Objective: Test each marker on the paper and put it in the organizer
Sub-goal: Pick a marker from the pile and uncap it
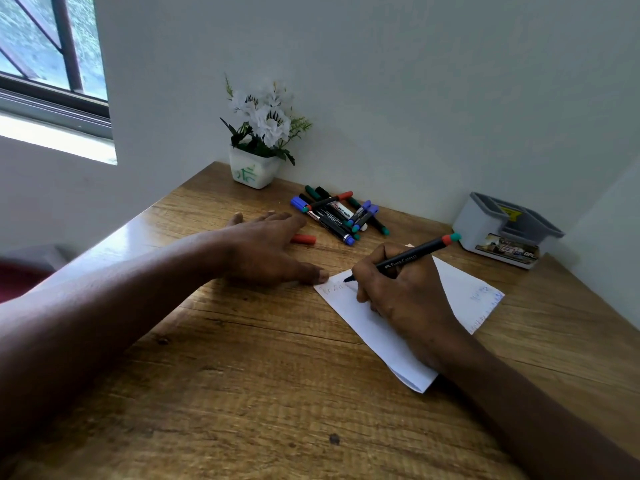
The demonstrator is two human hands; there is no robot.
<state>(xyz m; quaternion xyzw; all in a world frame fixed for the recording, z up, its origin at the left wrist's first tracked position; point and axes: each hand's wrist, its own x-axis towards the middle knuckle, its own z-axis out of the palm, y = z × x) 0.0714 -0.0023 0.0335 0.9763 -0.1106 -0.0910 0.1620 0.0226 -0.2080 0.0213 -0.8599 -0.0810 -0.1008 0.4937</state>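
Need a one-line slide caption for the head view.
Right hand tests a Faber-Castell marker on the paper while the left hand rests flat beside it.

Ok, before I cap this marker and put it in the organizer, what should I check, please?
1. Right hand grips marker: ok.
2. Tip touches paper: ok.
3. Ink mark clear enough: cannot tell, it looks faint.
4. Cap lies beside left hand: ok.
5. Organizer top slots free: ok, no markers show there.
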